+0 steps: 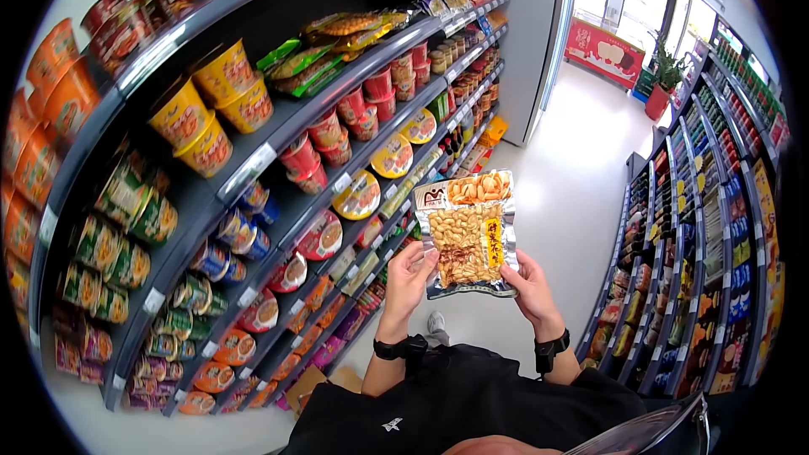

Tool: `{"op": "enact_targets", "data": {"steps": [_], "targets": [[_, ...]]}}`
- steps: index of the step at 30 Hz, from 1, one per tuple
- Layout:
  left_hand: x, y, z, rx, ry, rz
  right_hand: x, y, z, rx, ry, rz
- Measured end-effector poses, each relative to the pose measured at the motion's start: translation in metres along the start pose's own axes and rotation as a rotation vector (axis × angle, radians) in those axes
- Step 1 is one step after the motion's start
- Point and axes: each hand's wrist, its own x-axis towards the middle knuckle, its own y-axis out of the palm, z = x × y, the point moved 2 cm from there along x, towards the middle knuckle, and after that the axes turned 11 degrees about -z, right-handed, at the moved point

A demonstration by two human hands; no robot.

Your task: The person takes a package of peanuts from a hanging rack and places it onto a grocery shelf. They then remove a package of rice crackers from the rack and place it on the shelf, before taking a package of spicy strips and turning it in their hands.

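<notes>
A sealed packet of peanuts (459,240) is held up in front of my chest, its printed side facing me. Clear plastic shows the pale nuts, with reddish bits near the lower middle and a yellow label on the right. My left hand (410,276) grips the packet's lower left edge, the thumb on its front. On the lower right edge, my right hand (531,285) pinches it in the same way. The fingers behind the packet are hidden. Both wrists wear black straps.
To the left rises a shelf rack (253,164) with instant noodle cups and bagged snacks. Another stocked rack (628,286) lines the right side. Between them runs a pale floor (581,131), leading to a red chest (602,55) and a potted plant (661,88). A cardboard box (305,388) stands low at left.
</notes>
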Motion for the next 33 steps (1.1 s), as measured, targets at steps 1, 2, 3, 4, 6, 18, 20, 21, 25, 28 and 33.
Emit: {"op": "enact_targets", "data": {"steps": [1,2,3,4,6,18,20,21,25,28,33], "targets": [[0.021,-0.002,0.0,0.007,0.0,0.013,0.019,0.003,0.0,-0.011,-0.011,-0.012],[0.041,-0.003,0.0,0.014,0.0,0.026,0.039,0.008,0.001,-0.022,-0.023,-0.023],[0.06,-0.003,-0.001,0.008,0.004,0.029,0.057,0.013,0.004,-0.027,-0.028,-0.024],[0.077,-0.002,-0.003,0.0,-0.011,0.022,0.074,0.017,0.006,-0.021,-0.029,-0.031],[0.11,-0.001,-0.003,-0.013,-0.024,0.017,0.107,0.021,0.007,-0.02,-0.032,-0.038],[0.247,0.035,0.011,-0.009,-0.022,0.015,0.248,0.0,0.014,-0.016,-0.047,-0.078],[0.268,0.047,0.01,0.02,-0.026,-0.018,0.279,-0.013,0.014,-0.025,-0.055,-0.041],[0.283,0.053,0.012,0.015,-0.027,-0.026,0.295,-0.01,0.023,-0.015,-0.055,-0.049],[0.337,0.08,0.006,0.06,0.074,-0.039,0.374,-0.013,0.052,0.035,-0.054,-0.003],[0.38,0.111,-0.007,0.054,0.218,-0.083,0.446,-0.015,0.09,0.028,-0.126,0.079],[0.455,0.167,-0.035,0.161,0.396,-0.252,0.567,0.001,0.166,-0.011,-0.195,0.261]]}}
